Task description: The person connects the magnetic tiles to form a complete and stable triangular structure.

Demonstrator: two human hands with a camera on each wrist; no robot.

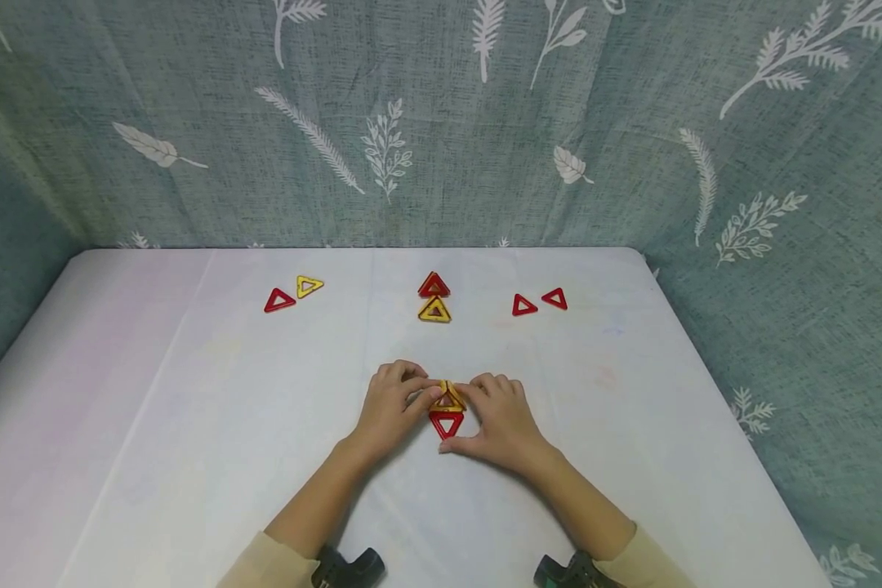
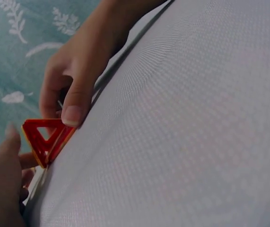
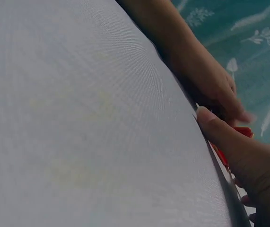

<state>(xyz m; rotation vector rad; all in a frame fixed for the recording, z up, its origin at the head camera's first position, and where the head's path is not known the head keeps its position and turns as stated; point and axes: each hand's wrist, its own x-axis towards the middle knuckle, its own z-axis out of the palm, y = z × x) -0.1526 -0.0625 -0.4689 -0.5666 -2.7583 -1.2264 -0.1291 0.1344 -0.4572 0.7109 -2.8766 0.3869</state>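
Note:
Several triangular tiles stand together on the table, forming a small tilted frame: yellow triangle tiles at the far side and a red triangle tile at the near side. My left hand holds the yellow tiles from the left with thumb and index finger. From the right, my right hand touches the yellow tiles with its index finger, its thumb reaching round to the lower tip of the red tile. In the left wrist view, red tile faces with yellow edges lean up between both hands.
At the back centre sit a red tile stack and a yellow tile stack. Back left lie a red tile and a yellow tile; back right, two red tiles. A leaf-patterned curtain hangs behind the white table.

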